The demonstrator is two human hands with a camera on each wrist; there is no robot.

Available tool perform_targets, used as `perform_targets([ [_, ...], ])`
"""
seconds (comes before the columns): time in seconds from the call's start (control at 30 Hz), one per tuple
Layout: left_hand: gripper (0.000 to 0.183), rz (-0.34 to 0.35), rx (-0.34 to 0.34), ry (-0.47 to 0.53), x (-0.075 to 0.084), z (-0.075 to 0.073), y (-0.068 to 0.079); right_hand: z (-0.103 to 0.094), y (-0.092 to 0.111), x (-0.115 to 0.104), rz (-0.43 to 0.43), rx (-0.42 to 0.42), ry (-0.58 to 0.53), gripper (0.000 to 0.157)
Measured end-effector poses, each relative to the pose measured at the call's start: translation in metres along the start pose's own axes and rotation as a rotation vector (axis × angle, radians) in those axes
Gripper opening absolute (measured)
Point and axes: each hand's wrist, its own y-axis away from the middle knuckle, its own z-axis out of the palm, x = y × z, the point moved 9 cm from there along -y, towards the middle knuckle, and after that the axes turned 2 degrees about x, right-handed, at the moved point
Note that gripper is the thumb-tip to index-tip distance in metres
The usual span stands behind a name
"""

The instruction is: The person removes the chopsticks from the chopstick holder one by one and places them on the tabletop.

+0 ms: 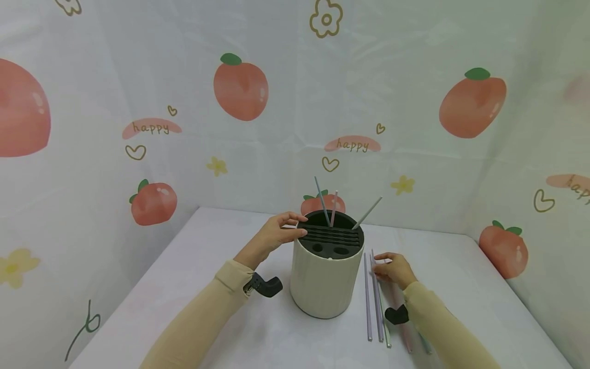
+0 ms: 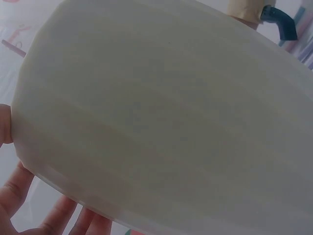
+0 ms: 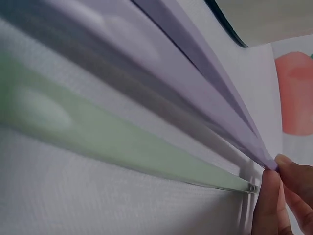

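Observation:
A cream cylindrical utensil holder (image 1: pixel 322 287) with a black slotted top (image 1: pixel 332 236) stands upright on the table. My left hand (image 1: pixel 276 233) grips its left upper edge, fingers and thumb at the rim; the holder's pale wall (image 2: pixel 146 117) fills most of the left wrist view. To the right of the holder, my right hand (image 1: pixel 392 269) pinches the far end of a purple chopstick (image 3: pixel 195 93) between thumb and fingers. A second purple chopstick (image 1: pixel 368 307) and a green chopstick (image 3: pixel 122 142) lie alongside it.
Blue (image 1: pixel 321 200), pink (image 1: pixel 334 205) and pale green chopsticks (image 1: pixel 369 212) lean in the holder's rear opening. Pink (image 1: pixel 408 341) and blue-green chopsticks (image 1: pixel 426 345) lie partly beneath my right forearm. A printed cloth (image 1: pixel 286 143) hangs behind the white table (image 1: pixel 161 307).

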Motion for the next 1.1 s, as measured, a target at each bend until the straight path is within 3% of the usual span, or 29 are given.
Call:
perform_targets([
  [0.5,0.036,0.011,0.0,0.002,0.0007,-0.0005,-0.0001,0.0018,-0.0016,0.0052,0.043,0.058,0.094,0.042],
  [1.1,0.036,0.002,0.0,0.005,0.0003,0.0,-0.0014,0.0027,-0.0085,0.0097,0.045,0.058,0.132,0.043],
])
